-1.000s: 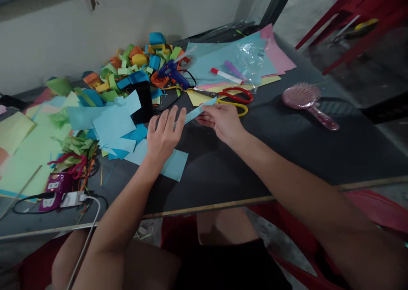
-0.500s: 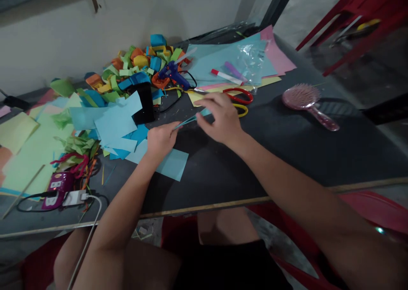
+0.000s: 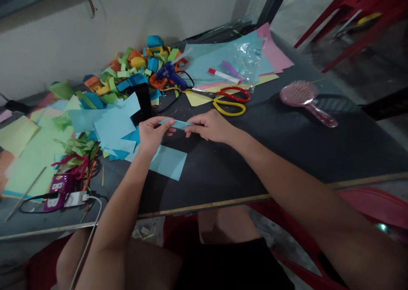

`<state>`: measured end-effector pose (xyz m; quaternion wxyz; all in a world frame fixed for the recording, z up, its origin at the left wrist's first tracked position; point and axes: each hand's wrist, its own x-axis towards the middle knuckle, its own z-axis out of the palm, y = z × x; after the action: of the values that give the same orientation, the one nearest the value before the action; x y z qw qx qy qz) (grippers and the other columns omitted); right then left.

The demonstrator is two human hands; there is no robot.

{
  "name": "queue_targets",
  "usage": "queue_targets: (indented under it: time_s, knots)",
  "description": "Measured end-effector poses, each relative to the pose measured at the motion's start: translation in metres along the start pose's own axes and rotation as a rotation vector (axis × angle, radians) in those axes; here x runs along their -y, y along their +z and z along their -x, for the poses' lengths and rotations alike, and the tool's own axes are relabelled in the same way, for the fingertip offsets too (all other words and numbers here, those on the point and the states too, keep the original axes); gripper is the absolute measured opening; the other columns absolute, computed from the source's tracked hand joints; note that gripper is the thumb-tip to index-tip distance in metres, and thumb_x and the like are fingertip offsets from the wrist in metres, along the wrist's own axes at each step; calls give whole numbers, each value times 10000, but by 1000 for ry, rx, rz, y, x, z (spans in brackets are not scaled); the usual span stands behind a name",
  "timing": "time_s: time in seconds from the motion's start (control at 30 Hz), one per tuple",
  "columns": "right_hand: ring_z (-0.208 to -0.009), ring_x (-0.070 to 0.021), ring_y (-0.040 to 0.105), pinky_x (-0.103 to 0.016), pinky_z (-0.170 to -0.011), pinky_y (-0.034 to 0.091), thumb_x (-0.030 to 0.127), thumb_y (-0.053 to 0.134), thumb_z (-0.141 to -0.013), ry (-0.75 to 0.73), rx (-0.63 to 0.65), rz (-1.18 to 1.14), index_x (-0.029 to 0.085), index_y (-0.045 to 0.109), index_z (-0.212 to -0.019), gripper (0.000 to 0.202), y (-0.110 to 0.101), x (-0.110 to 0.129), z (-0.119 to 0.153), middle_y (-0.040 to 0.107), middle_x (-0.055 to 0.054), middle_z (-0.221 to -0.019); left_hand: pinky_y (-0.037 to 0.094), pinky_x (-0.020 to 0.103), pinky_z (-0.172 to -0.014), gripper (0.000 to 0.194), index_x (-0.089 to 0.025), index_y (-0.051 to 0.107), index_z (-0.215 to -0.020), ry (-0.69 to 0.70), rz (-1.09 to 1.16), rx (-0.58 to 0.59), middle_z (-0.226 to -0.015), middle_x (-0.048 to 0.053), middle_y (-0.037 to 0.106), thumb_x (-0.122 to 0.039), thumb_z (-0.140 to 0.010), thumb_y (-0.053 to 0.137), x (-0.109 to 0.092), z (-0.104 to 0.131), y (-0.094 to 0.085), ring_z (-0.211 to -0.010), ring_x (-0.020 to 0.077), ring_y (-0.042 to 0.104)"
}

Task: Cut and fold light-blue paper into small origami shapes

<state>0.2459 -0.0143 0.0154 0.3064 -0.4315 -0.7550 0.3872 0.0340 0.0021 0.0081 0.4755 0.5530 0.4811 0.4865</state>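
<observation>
Left hand (image 3: pixel 152 133) and right hand (image 3: pixel 212 126) are pinching a narrow light-blue paper strip (image 3: pixel 180 125), one at each end.
Its long axis is running crosswise from hand to hand, neither being nearer, and it is apparently hovering above the dark table (image 3: pixel 223 171), on the person's side of the scissors (image 3: pixel 216 97); a flat blue rectangle (image 3: pixel 168 161) is lying closer in, while a pale wall (image 3: pixel 197 9) is standing behind and a red chair (image 3: pixel 350 18) beyond, rightward.
</observation>
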Motion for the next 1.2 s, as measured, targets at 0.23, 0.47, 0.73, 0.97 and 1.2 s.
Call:
queue_targets:
  time_s: [0.23,0.47,0.73,0.97,1.2]
  knots:
    - [-410,-74,558,-227,-478,423,485,623,-878,62,-5,-259,151,740,-815,360,2,-3,-1,746,-53,-726,551,195,-524,490,-201,763,-980,19,198,17,-753,17,764,-370,-544,911,0,-7,-7,-626,136,714]
    - [-450,-81,608,-228,-522,469,467,634,-879,26,-17,-296,143,725,-809,344,3,-6,-2,769,-74,-818,477,187,-447,353,-188,772,-739,100,121,7,-598,21,716,-523,-647,832,-5,0,-1,-513,110,654]
    - [-508,-102,654,-226,-547,487,484,630,-875,-2,-24,-259,143,736,-806,364,5,-1,0,765,-69,-783,450,183,-431,363,-189,742,-703,145,108,-65,-547,3,678,-535,-647,836,-3,-2,1,-496,101,633]
    - [-533,-120,668,-237,-566,484,506,603,-889,-7,-27,-220,145,742,-808,396,5,-2,-1,755,-70,-751,469,177,-457,349,-194,732,-778,197,122,-58,-662,16,713,-524,-696,811,3,-5,-2,-564,102,657]
    - [-554,-116,663,-230,-588,458,434,594,-917,-28,4,-86,159,754,-777,347,3,3,1,727,-38,-654,572,252,-593,417,-198,780,-906,146,-40,207,-753,35,755,-413,-571,906,-3,-2,-8,-646,153,696]
